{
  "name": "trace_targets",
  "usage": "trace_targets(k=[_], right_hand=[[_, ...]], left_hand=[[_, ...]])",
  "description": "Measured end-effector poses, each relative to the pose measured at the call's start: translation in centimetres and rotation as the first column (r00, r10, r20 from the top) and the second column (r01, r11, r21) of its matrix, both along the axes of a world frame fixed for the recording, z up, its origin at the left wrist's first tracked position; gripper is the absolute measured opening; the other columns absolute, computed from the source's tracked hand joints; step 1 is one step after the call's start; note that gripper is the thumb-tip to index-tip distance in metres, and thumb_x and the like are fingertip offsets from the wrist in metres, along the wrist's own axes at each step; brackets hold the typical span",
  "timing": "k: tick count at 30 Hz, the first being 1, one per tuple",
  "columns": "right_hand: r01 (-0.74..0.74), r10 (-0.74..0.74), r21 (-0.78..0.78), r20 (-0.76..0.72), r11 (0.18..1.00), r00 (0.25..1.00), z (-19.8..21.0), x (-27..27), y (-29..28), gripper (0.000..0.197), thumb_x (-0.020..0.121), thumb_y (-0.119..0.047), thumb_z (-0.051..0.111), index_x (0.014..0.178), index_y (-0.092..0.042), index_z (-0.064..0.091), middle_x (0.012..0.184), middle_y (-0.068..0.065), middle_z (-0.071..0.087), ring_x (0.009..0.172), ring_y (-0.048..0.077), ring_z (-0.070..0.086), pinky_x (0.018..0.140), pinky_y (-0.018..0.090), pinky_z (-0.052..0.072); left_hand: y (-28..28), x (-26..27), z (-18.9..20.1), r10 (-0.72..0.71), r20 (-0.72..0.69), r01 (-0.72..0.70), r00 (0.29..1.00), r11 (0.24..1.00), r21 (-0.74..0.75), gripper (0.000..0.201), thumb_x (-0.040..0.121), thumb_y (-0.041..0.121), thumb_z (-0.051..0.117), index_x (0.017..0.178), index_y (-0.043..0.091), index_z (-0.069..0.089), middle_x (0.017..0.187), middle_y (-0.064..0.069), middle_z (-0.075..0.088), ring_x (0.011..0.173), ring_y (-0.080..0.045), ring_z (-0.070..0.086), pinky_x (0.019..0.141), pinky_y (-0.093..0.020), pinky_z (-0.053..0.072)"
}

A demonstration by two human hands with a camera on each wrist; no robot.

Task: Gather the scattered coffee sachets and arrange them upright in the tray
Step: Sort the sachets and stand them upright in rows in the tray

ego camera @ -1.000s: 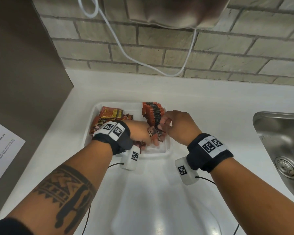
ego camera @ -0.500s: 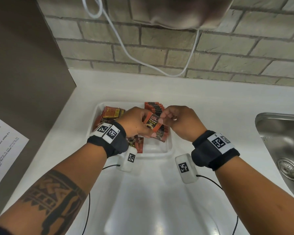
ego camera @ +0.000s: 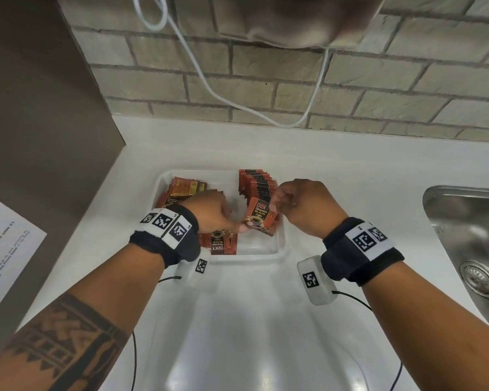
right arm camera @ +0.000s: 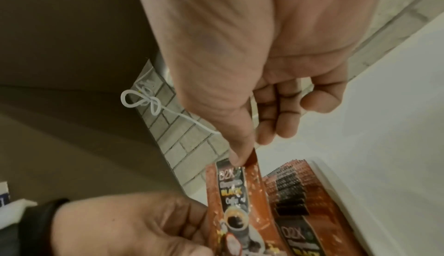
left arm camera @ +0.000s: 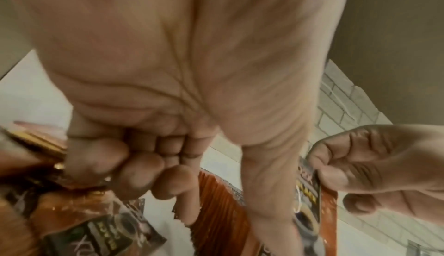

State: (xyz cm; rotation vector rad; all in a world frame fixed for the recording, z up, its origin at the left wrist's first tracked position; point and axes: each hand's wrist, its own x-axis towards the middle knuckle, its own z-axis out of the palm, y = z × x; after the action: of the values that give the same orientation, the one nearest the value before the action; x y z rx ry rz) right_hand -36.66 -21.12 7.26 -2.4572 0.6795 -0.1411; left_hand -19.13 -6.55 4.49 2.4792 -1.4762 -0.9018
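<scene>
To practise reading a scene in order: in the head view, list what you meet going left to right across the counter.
Printed sheet → left hand → held sachet → right hand → sink.

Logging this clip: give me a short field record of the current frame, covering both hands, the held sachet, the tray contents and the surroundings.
right hand: pinches the top corner of the held sachet
left hand: touches that sachet's lower left corner with a fingertip; other fingers curled
held sachet: orange, printed face to camera, above the tray
upright row: sachets standing on edge, tray's far right
loose sachets: lying in a heap, tray's left side
flat sachet: lies near the tray's front edge
surroundings: white counter, sink at right, paper sheet at left
</scene>
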Motion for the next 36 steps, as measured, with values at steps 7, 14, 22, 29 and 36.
trace_targets(k=[7,14,22,29,36], right_hand=[[0.012,-0.020,-0.090,-0.085,0.996,0.996,-2.3,0.0,0.2,0.015,0.089,-0.018,0.063,0.087,-0.022,0.077,0.095,-0.002,0.058,0.086,0.015,0.057,0.069,0.025,0.038],[-0.035,0.007,-0.150,-0.184,0.988,0.983,-2.8,0.4,0.5,0.013,0.092,-0.025,0.061,0.089,-0.022,0.073,0.101,0.003,0.056,0.092,0.019,0.055,0.076,0.028,0.041],[-0.031,0.007,-0.114,-0.206,0.993,0.979,-2.6,0.5,0.4,0.011,0.087,-0.018,0.066,0.081,-0.020,0.075,0.094,-0.002,0.053,0.084,0.016,0.054,0.070,0.027,0.041],[-0.014,0.002,-0.081,-0.152,0.997,0.988,-3.1,0.5,-0.1,0.009,0.085,-0.015,0.070,0.079,-0.022,0.071,0.088,-0.006,0.054,0.087,0.017,0.061,0.071,0.027,0.044],[-0.002,-0.007,-0.053,-0.164,0.999,0.986,-3.6,0.5,-0.3,0.017,0.081,-0.021,0.077,0.077,-0.029,0.063,0.095,-0.003,0.056,0.090,0.017,0.060,0.072,0.026,0.041]], left_hand=[[-0.4,-2.4,0.6,-0.161,-0.091,0.174,0.983,0.971,0.166,0.029,0.100,0.038,0.051,0.116,0.028,0.073,0.120,0.006,0.069,0.109,-0.018,0.061,0.101,-0.037,0.048],[-3.4,-4.8,-0.2,-0.346,-0.105,0.361,0.932,0.869,0.338,0.043,0.107,0.019,0.036,0.148,0.013,0.047,0.152,-0.008,0.046,0.136,-0.028,0.044,0.115,-0.038,0.033],[-4.8,-5.1,-1.6,-0.289,-0.088,0.300,0.953,0.876,0.378,0.040,0.101,0.025,0.044,0.137,0.012,0.056,0.129,-0.011,0.064,0.112,-0.029,0.062,0.102,-0.041,0.049],[-4.7,-5.4,-1.0,-0.294,-0.127,0.320,0.947,0.881,0.349,0.037,0.102,0.023,0.043,0.136,0.015,0.055,0.114,-0.012,0.067,0.102,-0.030,0.063,0.096,-0.039,0.050],[-4.4,-5.3,-1.0,-0.289,-0.131,0.316,0.948,0.888,0.334,0.040,0.101,0.025,0.046,0.139,0.015,0.052,0.116,-0.014,0.067,0.089,-0.022,0.055,0.095,-0.038,0.049]])
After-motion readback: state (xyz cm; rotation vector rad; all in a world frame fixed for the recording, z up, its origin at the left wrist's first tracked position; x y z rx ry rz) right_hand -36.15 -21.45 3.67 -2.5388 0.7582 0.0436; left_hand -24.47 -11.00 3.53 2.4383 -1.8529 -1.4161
